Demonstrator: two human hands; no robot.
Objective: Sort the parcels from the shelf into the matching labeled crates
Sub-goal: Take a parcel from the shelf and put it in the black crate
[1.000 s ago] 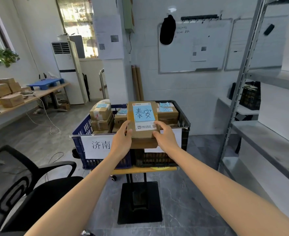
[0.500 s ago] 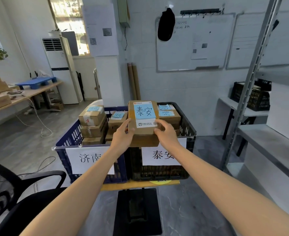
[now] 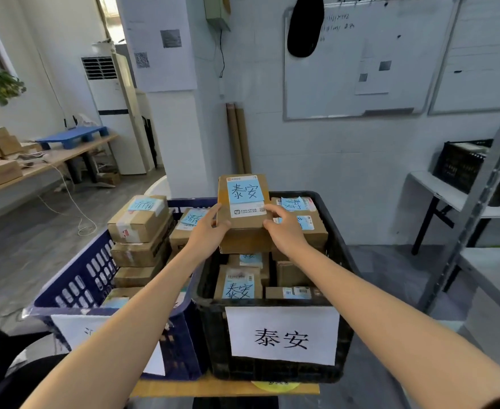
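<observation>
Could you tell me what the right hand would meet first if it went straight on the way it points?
The right hand points forward over the black crate, gripping the 泰安 parcel. Straight on, it would probably meet the stacked parcels at the crate's back first; depth is unclear.

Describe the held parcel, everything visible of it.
The parcel is a closed brown cardboard box, top tilted toward the camera. On top are a blue note reading 泰安 and a white label. The left hand and right hand hold its near corners above the black crate marked 泰安. Whether it rests on the parcels below is unclear.
</observation>
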